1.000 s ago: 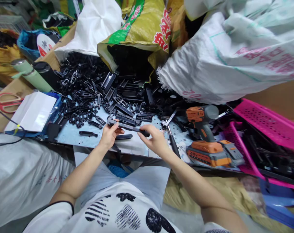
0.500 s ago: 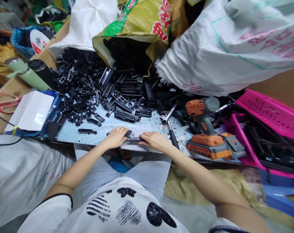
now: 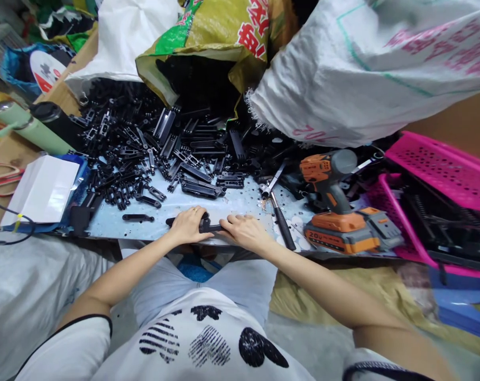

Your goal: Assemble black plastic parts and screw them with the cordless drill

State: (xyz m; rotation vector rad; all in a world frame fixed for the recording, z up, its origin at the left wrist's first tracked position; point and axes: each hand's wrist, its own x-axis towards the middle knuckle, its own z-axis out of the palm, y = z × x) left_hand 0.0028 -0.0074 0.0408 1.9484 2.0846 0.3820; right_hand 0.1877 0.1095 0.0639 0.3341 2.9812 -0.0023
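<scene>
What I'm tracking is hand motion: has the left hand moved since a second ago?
Yes: the left hand sits farther right of the lone black part.

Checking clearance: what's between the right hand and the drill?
A black-handled tool lies between the right hand and the drill; the head view shows it.

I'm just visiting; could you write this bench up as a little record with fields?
Left grip: wrapped over the black bar
Right grip: fingers on the same bar's right end
Behind the hands: pile of loose black parts
Right side: orange-and-grey drill standing upright, pink basket
Left side: white paper, green bottle lying tilted
Back: yellow sack, open toward the person
</scene>
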